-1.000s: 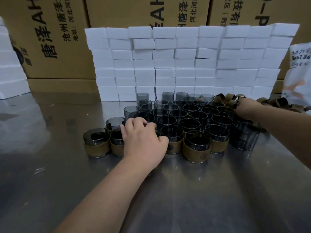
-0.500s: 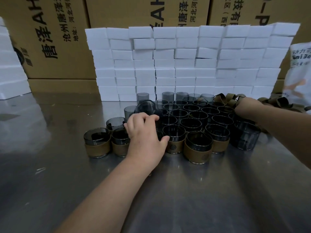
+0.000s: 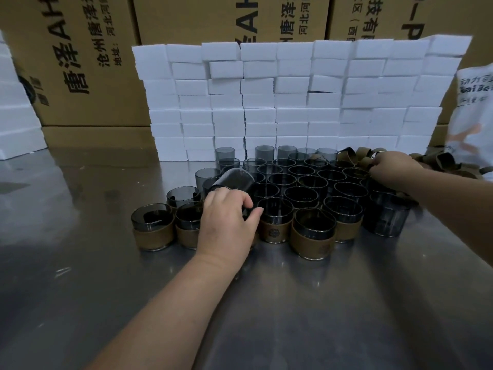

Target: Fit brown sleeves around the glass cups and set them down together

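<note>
A bare glass cup is held tilted, mouth leaning toward 1 o'clock, above the left edge of the cluster of cups. The left hand grips its lower part, fingers curled over the near side and thumb wrapped round at 3 o'clock. Along the cluster's 6 o'clock edge stand sleeved cups, 5 of them in plain sight, upright and close together, on both sides of that hand. At 2 o'clock of the cluster lies a loose heap of brown sleeves; the right hand rests in it, fingers bent among the bands, though I cannot tell whether they pinch one. All sits on a shiny metal table. At 12 o'clock rises a wall of white foam blocks, with cardboard boxes behind it.
</note>
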Tool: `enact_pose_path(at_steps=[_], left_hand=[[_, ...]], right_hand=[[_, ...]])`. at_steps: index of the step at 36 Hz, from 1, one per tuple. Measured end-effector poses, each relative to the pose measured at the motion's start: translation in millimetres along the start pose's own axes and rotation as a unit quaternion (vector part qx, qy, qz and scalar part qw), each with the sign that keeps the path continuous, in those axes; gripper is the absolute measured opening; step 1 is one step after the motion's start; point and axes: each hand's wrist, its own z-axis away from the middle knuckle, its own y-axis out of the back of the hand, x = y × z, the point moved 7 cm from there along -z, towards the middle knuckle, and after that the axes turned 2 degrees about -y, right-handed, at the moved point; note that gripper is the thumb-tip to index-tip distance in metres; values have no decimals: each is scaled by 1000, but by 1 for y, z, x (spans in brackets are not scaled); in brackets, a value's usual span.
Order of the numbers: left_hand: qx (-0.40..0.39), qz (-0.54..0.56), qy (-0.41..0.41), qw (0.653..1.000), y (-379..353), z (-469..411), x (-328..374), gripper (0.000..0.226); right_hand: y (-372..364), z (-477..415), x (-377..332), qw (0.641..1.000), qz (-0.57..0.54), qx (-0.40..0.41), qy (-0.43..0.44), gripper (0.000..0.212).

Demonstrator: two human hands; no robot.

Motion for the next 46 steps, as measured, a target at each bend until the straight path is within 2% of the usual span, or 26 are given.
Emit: enact_pose_path(at_steps=[4, 6, 13, 18, 21, 25, 29, 36, 41, 46], left_hand=[[11, 26, -46, 999, 4, 1, 10, 67], [11, 31, -78, 996, 4, 2, 15, 72], [61, 34, -150, 986, 9, 5, 17, 48], [55, 36, -148, 987, 8, 5, 19, 40], [48, 28, -133, 990, 7, 4, 17, 34], [65, 8, -134, 989, 10, 7, 22, 22], [79, 20, -122, 989, 13, 6, 25, 31], [88, 87, -150, 981, 16, 8, 31, 60], [106, 70, -171, 977, 20, 7, 36, 76], [107, 53, -166, 979, 21, 7, 38, 82]], right_hand=[[1, -1, -2, 1000, 5, 1, 8, 10], [1, -1, -3, 1000, 8, 4, 10, 12], [5, 1, -9, 999, -15, 25, 29, 13], [6, 1, -7, 999, -7, 37, 21, 15], [5, 2, -3, 999, 12, 38, -13, 22], [-2, 1, -4, 998, 56, 2, -27, 34], [-11, -1, -3, 997, 10, -67, -39, 38], [-11, 0, -2, 997, 18, -67, -26, 35], [-6, 0, 4, 999, -2, -37, -12, 30], [-8, 3, 5, 994, 34, -97, -27, 35]])
